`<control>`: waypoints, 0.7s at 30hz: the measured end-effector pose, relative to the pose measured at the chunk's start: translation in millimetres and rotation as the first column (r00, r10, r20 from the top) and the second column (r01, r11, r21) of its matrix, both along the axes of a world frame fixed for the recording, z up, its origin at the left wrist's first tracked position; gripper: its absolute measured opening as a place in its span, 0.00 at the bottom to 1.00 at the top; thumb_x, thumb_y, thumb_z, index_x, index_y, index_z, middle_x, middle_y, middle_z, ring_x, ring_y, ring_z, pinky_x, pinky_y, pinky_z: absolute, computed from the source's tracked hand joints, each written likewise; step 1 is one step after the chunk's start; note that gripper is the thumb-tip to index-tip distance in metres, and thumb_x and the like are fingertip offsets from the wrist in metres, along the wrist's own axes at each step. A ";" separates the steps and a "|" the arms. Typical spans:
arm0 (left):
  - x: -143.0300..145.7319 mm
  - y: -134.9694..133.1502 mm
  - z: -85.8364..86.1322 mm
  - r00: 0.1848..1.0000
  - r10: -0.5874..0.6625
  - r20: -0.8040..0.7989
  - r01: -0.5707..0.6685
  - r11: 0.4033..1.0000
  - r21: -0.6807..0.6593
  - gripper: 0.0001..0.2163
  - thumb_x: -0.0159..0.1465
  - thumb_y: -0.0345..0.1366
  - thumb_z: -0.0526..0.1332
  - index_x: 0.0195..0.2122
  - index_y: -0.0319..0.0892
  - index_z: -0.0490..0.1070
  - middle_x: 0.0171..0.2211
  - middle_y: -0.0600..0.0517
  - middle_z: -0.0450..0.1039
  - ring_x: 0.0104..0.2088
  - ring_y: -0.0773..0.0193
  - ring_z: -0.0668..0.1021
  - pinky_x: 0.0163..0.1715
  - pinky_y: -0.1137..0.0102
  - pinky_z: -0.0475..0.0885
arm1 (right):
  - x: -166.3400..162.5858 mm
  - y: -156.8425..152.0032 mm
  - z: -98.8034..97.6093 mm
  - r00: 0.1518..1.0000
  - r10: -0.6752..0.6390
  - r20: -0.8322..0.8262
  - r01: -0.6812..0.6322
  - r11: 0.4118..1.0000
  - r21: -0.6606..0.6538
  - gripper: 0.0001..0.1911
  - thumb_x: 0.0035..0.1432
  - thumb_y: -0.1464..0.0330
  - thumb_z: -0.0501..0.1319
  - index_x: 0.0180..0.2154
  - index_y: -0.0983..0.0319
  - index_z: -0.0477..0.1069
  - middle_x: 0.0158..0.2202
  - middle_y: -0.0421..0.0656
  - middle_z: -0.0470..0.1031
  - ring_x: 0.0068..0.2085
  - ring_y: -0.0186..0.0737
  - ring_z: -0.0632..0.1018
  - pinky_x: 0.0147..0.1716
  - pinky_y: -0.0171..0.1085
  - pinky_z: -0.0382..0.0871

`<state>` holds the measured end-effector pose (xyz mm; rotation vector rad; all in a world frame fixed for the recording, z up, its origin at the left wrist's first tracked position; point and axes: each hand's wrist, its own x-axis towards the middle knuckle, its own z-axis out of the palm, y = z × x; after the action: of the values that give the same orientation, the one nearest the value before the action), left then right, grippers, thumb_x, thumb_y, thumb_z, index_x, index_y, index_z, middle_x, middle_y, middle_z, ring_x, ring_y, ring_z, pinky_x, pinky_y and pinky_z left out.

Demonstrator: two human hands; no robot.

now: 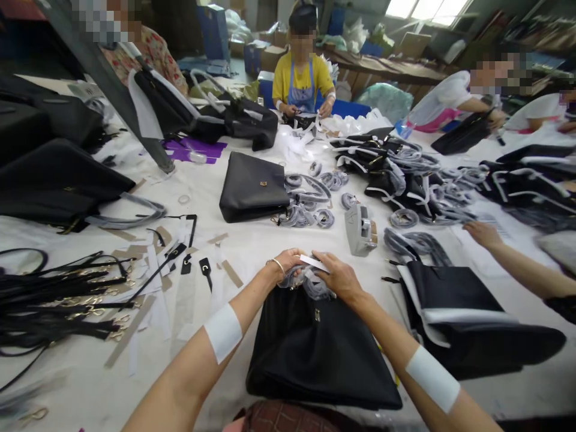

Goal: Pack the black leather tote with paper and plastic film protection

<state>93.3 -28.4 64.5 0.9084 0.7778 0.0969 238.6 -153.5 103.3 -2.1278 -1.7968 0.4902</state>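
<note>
A black handbag [315, 354] lies right in front of me, with a small gold fitting near its upper edge. Above that edge, my left hand [288, 264] and my right hand [339, 276] are close together, both closed on a short white strip [314, 262]. The left fingers pinch its left end, while the right fingers wrap its other end. Just below the strip, a plastic-wrapped strap [318, 287] lies against the hands; its left part is partly hidden by my fingers.
Black straps with gold clasps [67, 300] and paper scraps [231, 273] lie left. Ahead stands another black handbag [254, 186], near a tape dispenser [359, 231]. On the right are a folded black bag [468, 300] and a co-worker's hand [483, 234]. A metal post [112, 90] rises front-left.
</note>
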 end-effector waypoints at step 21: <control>17.4 30.5 -43.6 0.982 0.011 -0.191 0.012 0.993 0.118 0.16 0.50 0.41 0.71 0.26 0.38 0.65 0.15 0.60 0.62 0.14 0.75 0.64 0.15 0.77 0.58 | 45.3 52.1 -37.9 0.992 0.018 -0.124 -0.010 0.998 0.068 0.08 0.60 0.66 0.58 0.40 0.59 0.74 0.37 0.42 0.73 0.38 0.38 0.73 0.41 0.34 0.65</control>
<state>110.7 2.0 20.9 1.0418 0.9581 0.0560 283.9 -101.4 65.4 -1.9956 -1.7361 0.5459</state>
